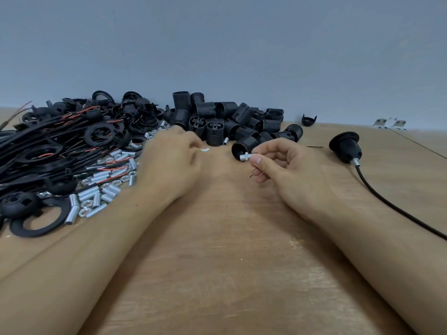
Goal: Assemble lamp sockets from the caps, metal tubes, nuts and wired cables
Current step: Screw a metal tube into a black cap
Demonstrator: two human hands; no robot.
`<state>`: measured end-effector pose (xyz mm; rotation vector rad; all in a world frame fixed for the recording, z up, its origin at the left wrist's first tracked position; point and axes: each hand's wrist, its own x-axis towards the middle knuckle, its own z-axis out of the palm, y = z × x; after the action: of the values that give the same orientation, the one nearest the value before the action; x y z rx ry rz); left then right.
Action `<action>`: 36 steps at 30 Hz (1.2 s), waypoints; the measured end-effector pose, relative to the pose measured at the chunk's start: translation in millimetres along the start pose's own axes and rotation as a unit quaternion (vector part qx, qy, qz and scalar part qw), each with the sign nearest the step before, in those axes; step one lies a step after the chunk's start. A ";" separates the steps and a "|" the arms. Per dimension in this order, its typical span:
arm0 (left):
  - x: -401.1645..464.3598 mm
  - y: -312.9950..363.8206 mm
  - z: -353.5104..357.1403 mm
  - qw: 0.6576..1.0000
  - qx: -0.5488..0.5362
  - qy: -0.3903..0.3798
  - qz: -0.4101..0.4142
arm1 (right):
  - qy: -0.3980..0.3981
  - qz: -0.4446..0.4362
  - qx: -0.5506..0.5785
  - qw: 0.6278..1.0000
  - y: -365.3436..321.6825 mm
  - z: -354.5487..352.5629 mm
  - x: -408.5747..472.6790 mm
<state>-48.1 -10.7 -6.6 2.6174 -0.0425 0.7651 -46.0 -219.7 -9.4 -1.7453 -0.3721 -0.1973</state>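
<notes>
You see hands [169, 155]: 2 | finished socket on cable [344, 146]: 1 | tube with nut [246, 157] in your right hand: 1 | lone cap [309, 120] by the wall: 1 | metal brackets [389, 123]: 2 | threaded bodies [229, 122], loose tubes [96, 194], nuts [85, 211], wired cables [48, 141]: piles too tangled to count

Right hand [285, 163] raised, fingers curled in pinch; left hand [171, 160] knuckles-up (blurred), forearms resting low.

The table [217, 238] under the hands is matt, scuffed wood. The right hand [290, 170] pinches a shiny metal tube [246, 157]. Beyond both hands lie ribbed matt black plastic sockets [229, 117]; left of the left hand [169, 163], bright metal tubes and nuts [96, 197].
</notes>
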 end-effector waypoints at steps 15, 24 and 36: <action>23.5 -58.6 -16.5 0.961 0.204 -0.040 -0.185 | 0.019 0.008 -0.031 0.999 0.6 2.3 1.5; 24.0 -56.7 -13.6 0.977 0.140 -0.004 -0.159 | 0.069 0.008 -0.039 0.997 3.4 -4.0 6.8; 22.8 -53.3 -14.9 0.988 -0.065 0.102 -0.099 | 0.068 0.003 -0.041 0.997 2.8 -2.9 7.5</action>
<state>-28.8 45.9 -3.5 2.3649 0.2148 0.9194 -37.9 -222.0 -8.8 -1.8032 -0.2626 -0.3288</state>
